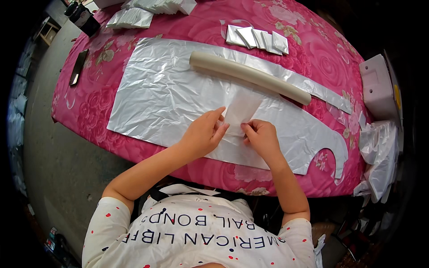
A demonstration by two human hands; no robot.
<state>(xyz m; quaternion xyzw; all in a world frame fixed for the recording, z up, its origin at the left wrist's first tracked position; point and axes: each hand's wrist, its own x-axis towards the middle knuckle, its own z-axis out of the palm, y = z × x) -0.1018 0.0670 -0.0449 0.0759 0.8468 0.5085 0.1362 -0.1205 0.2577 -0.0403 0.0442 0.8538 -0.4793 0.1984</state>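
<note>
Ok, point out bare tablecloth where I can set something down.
Bare pink tablecloth shows between the slim dark object and the silver sheet; another patch lies right of the row of silver packets, toward the pale box. It's crowded mid-table, with the beige tube, translucent film, left hand and right hand.

filmy, plastic-looking strip (243,106) and glossy, crinkled silvery sheet (156,85)

Prob. small packing wkshp: folded silvery pkts (258,39), floral-covered tbl (96,109), concrete flr (49,147).
</note>
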